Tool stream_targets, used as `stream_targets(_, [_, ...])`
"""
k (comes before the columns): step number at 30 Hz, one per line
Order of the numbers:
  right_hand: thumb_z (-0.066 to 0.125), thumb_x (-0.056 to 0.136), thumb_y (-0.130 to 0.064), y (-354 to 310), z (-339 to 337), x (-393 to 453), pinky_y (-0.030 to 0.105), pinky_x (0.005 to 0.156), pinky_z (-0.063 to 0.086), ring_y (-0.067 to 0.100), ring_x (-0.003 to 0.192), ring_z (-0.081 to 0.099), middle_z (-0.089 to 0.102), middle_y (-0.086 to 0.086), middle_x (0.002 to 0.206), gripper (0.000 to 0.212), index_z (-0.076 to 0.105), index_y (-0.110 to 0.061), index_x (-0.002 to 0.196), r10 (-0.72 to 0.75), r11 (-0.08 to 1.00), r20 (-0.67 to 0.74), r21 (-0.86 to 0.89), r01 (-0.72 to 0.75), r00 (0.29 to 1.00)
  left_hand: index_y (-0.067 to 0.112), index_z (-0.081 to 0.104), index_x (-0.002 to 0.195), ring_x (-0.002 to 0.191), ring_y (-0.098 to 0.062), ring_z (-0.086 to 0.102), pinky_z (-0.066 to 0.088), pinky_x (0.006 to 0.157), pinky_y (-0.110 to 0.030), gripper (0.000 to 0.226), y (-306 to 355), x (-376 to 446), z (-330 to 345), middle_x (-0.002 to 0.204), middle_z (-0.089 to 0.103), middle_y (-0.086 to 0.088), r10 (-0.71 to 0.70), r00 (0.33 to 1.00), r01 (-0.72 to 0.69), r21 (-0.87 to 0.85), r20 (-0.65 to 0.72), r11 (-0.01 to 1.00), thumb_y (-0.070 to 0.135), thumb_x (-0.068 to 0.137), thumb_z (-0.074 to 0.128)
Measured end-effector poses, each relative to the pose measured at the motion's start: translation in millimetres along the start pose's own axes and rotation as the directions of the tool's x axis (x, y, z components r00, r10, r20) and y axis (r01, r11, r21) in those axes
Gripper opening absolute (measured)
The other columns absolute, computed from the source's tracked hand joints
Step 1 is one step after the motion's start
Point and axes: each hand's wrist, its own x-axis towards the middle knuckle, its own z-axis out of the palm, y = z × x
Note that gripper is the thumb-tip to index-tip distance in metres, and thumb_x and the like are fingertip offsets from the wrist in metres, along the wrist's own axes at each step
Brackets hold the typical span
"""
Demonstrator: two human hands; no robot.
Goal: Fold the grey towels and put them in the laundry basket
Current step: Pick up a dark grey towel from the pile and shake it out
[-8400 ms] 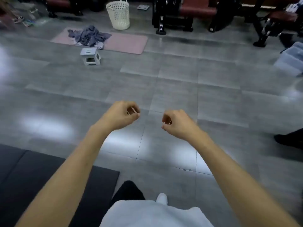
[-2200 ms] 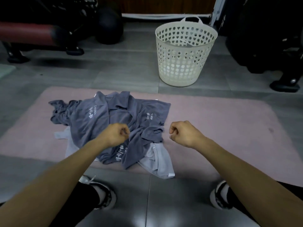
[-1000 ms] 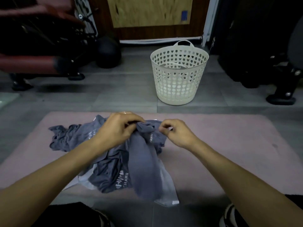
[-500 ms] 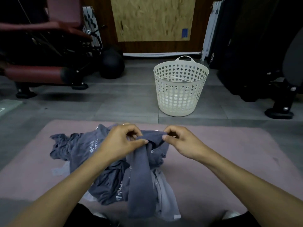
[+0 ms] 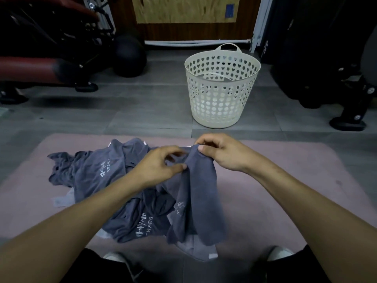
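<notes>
Looks like step one: both hands pinch the top edge of one grey towel (image 5: pixel 201 193), left hand (image 5: pixel 161 164) and right hand (image 5: pixel 222 153) close together, lifting it off the pile (image 5: pixel 114 180) on the pink mat's (image 5: pixel 285 180) left half. Next they'd probably spread it flat to fold; the laundry basket (image 5: pixel 222 86) waits beyond the mat's far edge.

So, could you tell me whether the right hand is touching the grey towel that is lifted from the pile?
Touching. The head view shows the right hand pinching the top edge of the lifted grey towel, thumb pressed on the fabric.
</notes>
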Motion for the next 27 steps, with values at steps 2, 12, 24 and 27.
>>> stream_targets(2, [0.053, 0.096, -0.012, 3, -1, 0, 0.025, 0.073, 0.044, 0.007, 0.076, 0.054, 0.068, 0.011, 0.090, 0.016, 0.068, -0.015, 0.093, 0.006, 1.000, 0.022, -0.006, -0.006, 1.000, 0.032, 0.065, 0.113, 0.100, 0.005, 0.060, 0.048, 0.088, -0.023, 0.036, 9, 6, 5, 0.105, 0.067, 0.020, 0.031, 0.998, -0.030, -0.023, 0.049, 0.999, 0.041, 0.078, 0.071])
stream_targets(12, [0.066, 0.075, -0.007, 25, 11, -9, 0.012, 0.055, 0.039, 0.002, 0.064, 0.052, 0.056, -0.016, 0.068, 0.032, 0.052, -0.035, 0.068, 0.129, 0.954, -0.009, -0.272, -0.127, 0.992, 0.020, 0.069, 0.087, 0.083, -0.013, 0.068, 0.055, 0.077, -0.024, 0.018, 39, 10, -3, 0.085, 0.073, 0.003, 0.105, 0.983, -0.148, -0.306, -0.151, 0.941, 0.006, 0.093, 0.060])
stream_targets(24, [0.042, 0.087, 0.001, -10, -25, -8, 0.024, 0.062, 0.042, 0.007, 0.065, 0.050, 0.057, -0.005, 0.072, 0.022, 0.060, -0.013, 0.084, 0.154, 0.977, -0.280, 0.183, -0.105, 0.948, 0.027, 0.058, 0.091, 0.074, -0.012, 0.062, 0.050, 0.072, -0.033, 0.012, -7, 5, 9, 0.085, 0.065, 0.010, 0.054, 0.998, -0.055, -0.051, -0.026, 0.997, 0.032, 0.081, 0.063])
stream_targets(27, [0.041, 0.092, -0.001, -16, -30, -17, 0.029, 0.060, 0.045, 0.009, 0.066, 0.052, 0.059, -0.002, 0.075, 0.026, 0.063, -0.013, 0.091, 0.177, 0.951, -0.305, 0.299, -0.083, 0.936, 0.029, 0.056, 0.115, 0.079, 0.000, 0.060, 0.044, 0.071, -0.024, 0.042, 0, 12, 13, 0.103, 0.064, 0.017, 0.042, 0.997, -0.039, -0.054, 0.063, 0.998, 0.029, 0.078, 0.075])
